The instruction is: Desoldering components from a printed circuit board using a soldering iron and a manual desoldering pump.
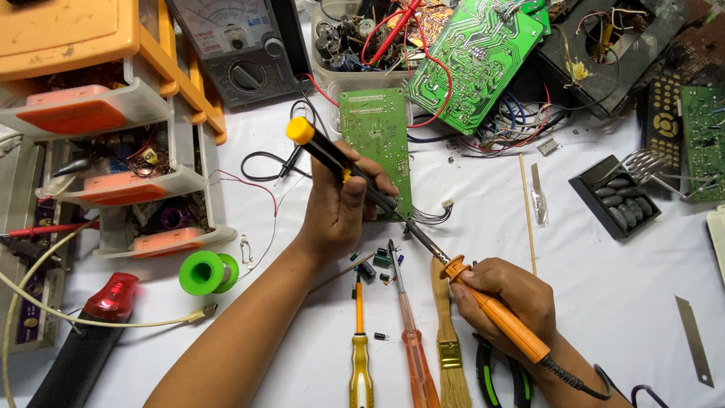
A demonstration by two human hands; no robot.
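Far left, a drawer rack (128,151) stood with trays pulled out, a red-capped tool (91,332) below it and a green spool (208,272) just beside. An analog meter (238,49) sat at the top edge. The left hand (343,204) was closed around a black pump tool with a yellow cap (332,155), its tip down at the lower end of the green board (375,140), which lay flat on the white surface (604,302). Below the board, two screwdrivers (361,347) and a brush (449,340) lay side by side, with small loose components (377,261) scattered near them. The right hand (506,298) gripped the orange soldering iron (491,306), tip touching the same lower corner of the board, by its white wire plug (442,208). Judged mid-job: loose parts suggested some removal done; the joint under the tips looked in work, the rest of the board untouched as far as could be seen. Far right, a black tray (615,196) and a blade (693,340).
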